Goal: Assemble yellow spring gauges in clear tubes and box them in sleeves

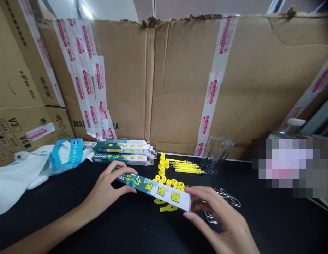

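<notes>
My left hand (108,190) and my right hand (216,215) hold the two ends of a long teal-and-white cardboard sleeve (155,188) printed with yellow squares and characters, a little above the black tabletop (100,225). Just past the sleeve lie small yellow plastic rings (166,181) and yellow rods with metal tips (186,168). Two flat yellow pieces (167,208) lie by its lower edge. Bent wire loops (222,201) lie beneath and beyond my right hand, partly hidden by it.
Several matching boxed sleeves (124,151) are stacked at the back left, beside a blue-and-white package (65,155) and a white plastic bag (18,176). Clear plastic sleeves (216,150) lean on a taped cardboard wall (179,81) behind the table. A bottle (291,128) stands at the right.
</notes>
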A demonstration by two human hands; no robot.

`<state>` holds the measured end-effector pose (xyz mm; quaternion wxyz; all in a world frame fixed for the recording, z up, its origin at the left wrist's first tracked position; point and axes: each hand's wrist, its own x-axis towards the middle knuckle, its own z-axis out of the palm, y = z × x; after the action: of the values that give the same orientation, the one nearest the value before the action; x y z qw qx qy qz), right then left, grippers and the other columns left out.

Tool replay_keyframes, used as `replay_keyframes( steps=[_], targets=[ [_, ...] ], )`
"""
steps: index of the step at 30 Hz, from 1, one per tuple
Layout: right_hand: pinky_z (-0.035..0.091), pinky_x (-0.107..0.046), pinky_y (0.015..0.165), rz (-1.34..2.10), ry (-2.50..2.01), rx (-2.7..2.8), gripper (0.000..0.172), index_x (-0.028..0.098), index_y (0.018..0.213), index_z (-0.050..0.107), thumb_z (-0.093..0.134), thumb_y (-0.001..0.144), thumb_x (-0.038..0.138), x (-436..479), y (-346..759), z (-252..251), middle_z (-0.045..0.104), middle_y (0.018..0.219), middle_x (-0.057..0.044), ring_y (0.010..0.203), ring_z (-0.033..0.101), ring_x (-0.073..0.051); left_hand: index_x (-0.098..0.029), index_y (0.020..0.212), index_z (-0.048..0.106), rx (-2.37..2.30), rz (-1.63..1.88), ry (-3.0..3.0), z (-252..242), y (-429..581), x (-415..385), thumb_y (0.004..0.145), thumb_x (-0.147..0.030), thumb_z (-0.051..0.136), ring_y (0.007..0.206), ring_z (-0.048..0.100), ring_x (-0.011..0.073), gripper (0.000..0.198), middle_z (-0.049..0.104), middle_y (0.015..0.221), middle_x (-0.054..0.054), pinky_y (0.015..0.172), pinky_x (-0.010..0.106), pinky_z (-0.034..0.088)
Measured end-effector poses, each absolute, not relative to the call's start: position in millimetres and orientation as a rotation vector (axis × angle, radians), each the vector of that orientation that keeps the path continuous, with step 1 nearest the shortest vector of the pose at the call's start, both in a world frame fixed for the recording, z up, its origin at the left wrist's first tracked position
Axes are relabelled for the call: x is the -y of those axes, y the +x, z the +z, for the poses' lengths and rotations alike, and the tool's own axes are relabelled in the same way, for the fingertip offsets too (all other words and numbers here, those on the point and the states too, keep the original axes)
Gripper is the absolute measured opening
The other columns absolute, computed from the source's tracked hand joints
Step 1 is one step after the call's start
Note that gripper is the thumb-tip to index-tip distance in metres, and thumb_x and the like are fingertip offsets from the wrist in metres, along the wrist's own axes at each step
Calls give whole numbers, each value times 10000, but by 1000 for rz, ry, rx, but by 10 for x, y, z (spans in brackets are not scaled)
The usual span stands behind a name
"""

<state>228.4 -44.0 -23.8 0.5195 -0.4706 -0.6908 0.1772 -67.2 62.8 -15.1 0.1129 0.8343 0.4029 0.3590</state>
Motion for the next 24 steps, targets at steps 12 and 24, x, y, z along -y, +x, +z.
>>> replay_keyframes(
  steps=[12,24],
  targets=[
    [593,-276,721,152,-1133,1863,302,295,1233,530,554,961,165,460,2305,-166,660,945,-32,804,694,-193,-282,1210,628,-1509,1101,2604,-263,-1267,-879,975,-546,454,1143,543,343,393,575,1218,89,1011,582,391],
    [576,-213,822,100,-907,2147,315,209,1075,607,497,890,-21,433,2304,-121,639,987,-78,909,700,-161,-312,1194,676,-1887,832,2785,-324,-1424,-948,933,-608,492,1142,530,411,435,640,1215,109,871,570,472]
  ],
)
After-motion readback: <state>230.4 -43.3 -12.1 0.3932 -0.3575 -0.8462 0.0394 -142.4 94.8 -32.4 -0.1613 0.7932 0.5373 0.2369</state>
